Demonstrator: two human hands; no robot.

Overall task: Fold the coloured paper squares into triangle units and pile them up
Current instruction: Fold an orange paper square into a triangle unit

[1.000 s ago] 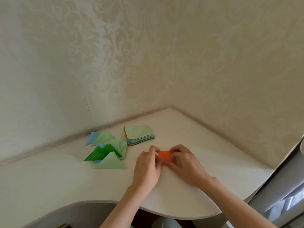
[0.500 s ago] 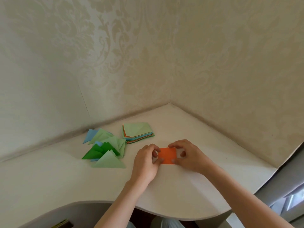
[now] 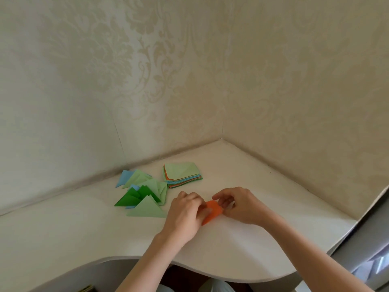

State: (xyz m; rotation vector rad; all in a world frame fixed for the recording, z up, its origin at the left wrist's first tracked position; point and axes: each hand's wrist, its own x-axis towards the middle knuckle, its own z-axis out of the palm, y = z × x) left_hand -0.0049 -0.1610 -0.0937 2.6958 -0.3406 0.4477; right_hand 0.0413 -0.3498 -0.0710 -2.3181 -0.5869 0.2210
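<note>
An orange paper (image 3: 213,211), partly folded, lies between my two hands on the white desk (image 3: 242,245). My left hand (image 3: 185,213) pinches its left side with curled fingers. My right hand (image 3: 237,205) holds its right edge, fingers curled above it. A stack of flat coloured squares (image 3: 182,172), light green on top, sits behind the hands. Left of it lies a loose pile of folded triangles (image 3: 143,194) in light green, dark green and blue.
The desk fills a corner between two cream patterned walls (image 3: 189,81). Its curved front edge (image 3: 147,259) runs just below my forearms. A grey surface (image 3: 368,239) borders the desk on the right.
The orange paper was a flat rectangle under both hands; now it is turned into a slanted, narrower folded shape, with my right fingers lifted off its top.
</note>
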